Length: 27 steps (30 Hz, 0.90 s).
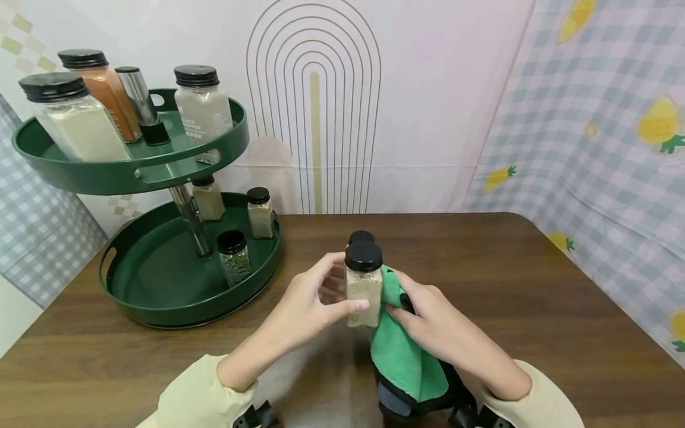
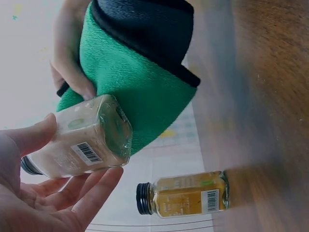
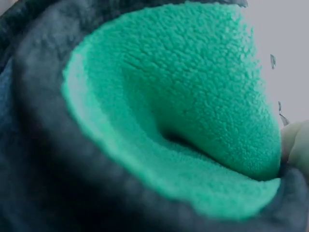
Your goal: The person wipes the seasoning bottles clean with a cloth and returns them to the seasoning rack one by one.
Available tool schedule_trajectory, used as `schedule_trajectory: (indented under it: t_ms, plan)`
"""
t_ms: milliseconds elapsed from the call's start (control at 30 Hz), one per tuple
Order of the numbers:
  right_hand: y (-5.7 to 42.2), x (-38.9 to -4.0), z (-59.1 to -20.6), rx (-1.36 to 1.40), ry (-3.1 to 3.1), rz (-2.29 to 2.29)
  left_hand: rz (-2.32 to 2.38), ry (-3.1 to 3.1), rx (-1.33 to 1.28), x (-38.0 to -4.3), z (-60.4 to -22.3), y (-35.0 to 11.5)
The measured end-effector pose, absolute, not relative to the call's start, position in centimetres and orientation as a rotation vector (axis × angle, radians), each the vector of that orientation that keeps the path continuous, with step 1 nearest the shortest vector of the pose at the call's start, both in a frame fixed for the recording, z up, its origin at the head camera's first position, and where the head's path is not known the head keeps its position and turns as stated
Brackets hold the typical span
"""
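Square clear-glass jar of pale powder with a round black cap: held near the middle of the scene, nearly upright, above the brown wood-grain table.
Left hand: thumb laid across the jar's near face, fingers set against its other side; the jar is pinched between them.
Right hand: the cloth is pinched between thumb and fingers at the jar's right side; how the hidden fingertips lie cannot be told.
Soft green cloth with black edging and a dark grey reverse: touched to the jar's right side, its lower part hung down toward the near edge.
Square glass jar of yellow-brown powder with a black cap: stood upright on the table, just beyond the held jar.
Round two-tier green stand: set at the left; three small black-capped jars are borne on its lower tier.
Step in hand: judged to be the wiping of the held jar.
Next move: a steady left pinch seems called for, with the cloth drawn over the glass and the jar turned to bring round another face.
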State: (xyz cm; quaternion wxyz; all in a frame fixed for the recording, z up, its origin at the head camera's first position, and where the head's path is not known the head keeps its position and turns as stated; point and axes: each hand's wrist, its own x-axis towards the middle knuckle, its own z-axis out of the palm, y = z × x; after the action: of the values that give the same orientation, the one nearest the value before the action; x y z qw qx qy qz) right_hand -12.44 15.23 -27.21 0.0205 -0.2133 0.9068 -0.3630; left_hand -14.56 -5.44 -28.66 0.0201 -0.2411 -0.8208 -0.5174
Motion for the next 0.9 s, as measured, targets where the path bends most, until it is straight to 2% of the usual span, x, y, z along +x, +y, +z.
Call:
schedule_trajectory:
  t_ms: [267,433,600,900]
  plan:
    - [15.3,-10.2,-25.2,-0.623,2.95,-1.142,-1.597,-2.59,-0.745,-14.9,-29.2,-5.4]
    - [15.2,-9.2,-24.9,-0.763,3.024,-1.114,-1.592,-2.598,-0.713,-14.9,-29.3,-5.2]
    - [15.2,-10.4,-25.7,-0.807,2.988,-1.088,-1.605,-2.573,-0.722,-14.8,-29.4,-5.1]
    - [15.7,-13.0,-27.3,-0.701,2.795,-1.094,-1.65,-2.529,-0.783,-14.6,-28.9,-5.5]
